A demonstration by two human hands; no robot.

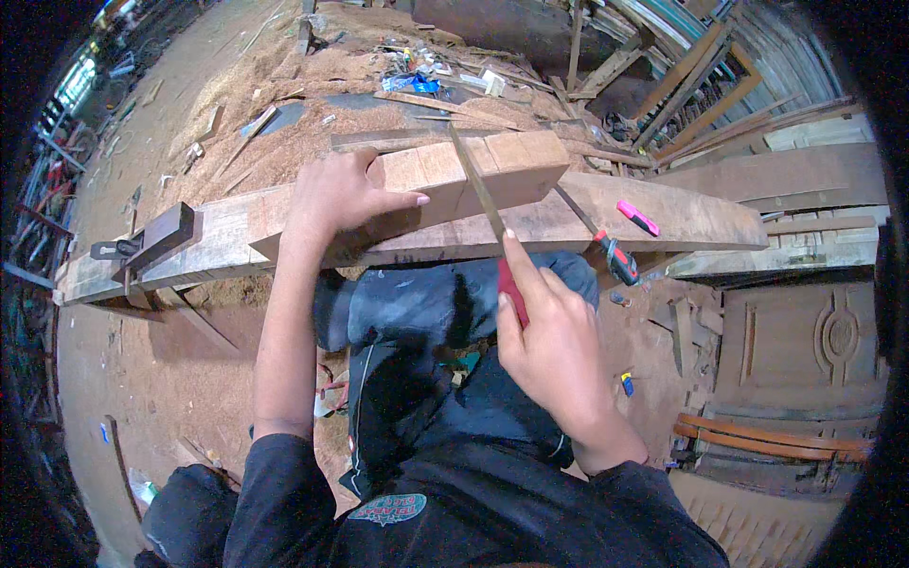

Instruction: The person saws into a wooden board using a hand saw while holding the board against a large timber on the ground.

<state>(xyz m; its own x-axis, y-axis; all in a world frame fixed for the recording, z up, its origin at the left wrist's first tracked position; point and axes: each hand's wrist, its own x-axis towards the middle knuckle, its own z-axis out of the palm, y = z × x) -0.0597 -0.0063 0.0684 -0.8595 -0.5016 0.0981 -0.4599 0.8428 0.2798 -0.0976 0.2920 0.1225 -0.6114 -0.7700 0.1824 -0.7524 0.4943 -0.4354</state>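
A thick wooden block (516, 166) lies on a long wooden beam (653, 204), with lines across its upper face. Toward its left part, my left hand (339, 194) presses down and grips it, thumb along the near side and fingers partly hidden on the far side. My right hand (554, 331) is closed round the red handle of a handsaw (480, 185), index finger stretched along it. The narrow-looking blade points away from me and rests across the block's upper face, right of my left hand.
On the beam's left end sits a dark hand plane (156, 239). A red-and-black handled tool (615, 257) and a pink marker (638, 218) lie to the right. Sawdust (227, 104) and offcuts cover the ground beyond. A carved wooden panel (795, 341) stands at right.
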